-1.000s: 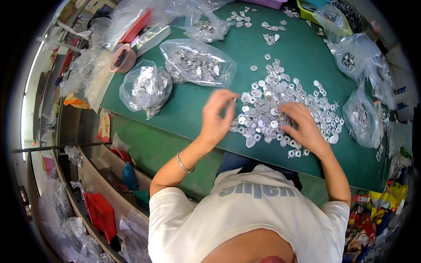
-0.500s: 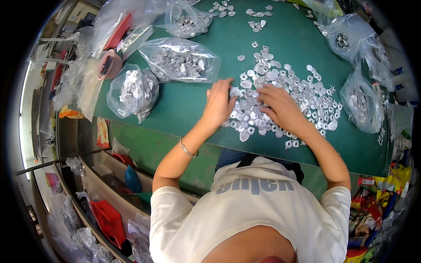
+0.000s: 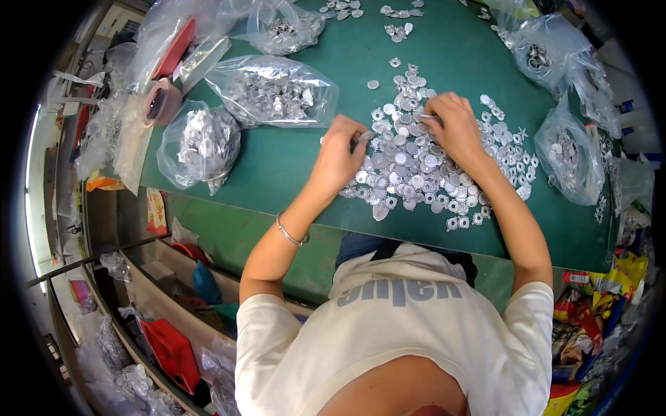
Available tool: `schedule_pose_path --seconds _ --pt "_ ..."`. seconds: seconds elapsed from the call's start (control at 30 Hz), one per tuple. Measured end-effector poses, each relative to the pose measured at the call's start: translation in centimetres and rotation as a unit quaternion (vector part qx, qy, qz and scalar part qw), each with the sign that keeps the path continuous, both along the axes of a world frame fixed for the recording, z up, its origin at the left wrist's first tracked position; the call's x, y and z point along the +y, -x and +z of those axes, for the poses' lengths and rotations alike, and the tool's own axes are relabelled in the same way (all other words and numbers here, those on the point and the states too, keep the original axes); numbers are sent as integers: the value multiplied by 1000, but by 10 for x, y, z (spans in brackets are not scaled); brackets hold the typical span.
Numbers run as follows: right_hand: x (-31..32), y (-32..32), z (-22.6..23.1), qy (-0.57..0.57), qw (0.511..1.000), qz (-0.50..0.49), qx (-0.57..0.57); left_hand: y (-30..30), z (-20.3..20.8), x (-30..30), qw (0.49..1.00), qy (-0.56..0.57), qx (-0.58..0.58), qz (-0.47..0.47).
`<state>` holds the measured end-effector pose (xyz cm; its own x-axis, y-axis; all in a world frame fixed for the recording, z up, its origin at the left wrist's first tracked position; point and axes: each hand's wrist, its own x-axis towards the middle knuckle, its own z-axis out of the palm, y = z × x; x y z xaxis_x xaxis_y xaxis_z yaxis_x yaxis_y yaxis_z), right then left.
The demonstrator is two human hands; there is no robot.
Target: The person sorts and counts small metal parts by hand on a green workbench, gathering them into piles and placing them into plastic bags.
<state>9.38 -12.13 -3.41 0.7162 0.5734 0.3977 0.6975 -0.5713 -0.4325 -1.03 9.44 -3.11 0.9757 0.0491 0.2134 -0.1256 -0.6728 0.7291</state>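
We saw the heap of small silver toothed metal discs point(image 3: 430, 166) spread across the green table mat point(image 3: 291, 156), our left hand point(image 3: 340, 149) pinching one disc at its near edge, our right hand point(image 3: 454, 125) curled with fingertips closed among them. Clear plastic bags of similar parts point(image 3: 274, 93) lay just left.

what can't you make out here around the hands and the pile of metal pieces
- Head view: what the left hand pinches, too small and partly hidden by its fingers.
- Head view: pieces under the right hand, covered by it.
- Head view: shape of single pieces in the pile, too small.
- Head view: contents of the top bag, cut off.
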Motion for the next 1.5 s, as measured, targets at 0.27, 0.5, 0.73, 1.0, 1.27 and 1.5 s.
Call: schedule_pose_path --seconds 0.27,0.5,0.73,1.0,1.27,1.5 --pt "-71 46 38 -511 584 -56 628 12 21 -7 784 560 263 -47" --pt "-58 41 36 -159 832 -82 525 6 11 -15 922 295 251 4" --pt "7 0 6 73 997 14 -29 -24 1 -18 998 -37 31 -34" --pt "17 3 2 130 990 -24 -42 -30 8 -7 987 -79 103 -97" --pt "15 -4 -5 125 987 51 -91 -35 1 -2 983 -115 93 -106" --pt "-41 -6 23 -390 791 -68 467 -44 1 6 979 -87 110 -150"
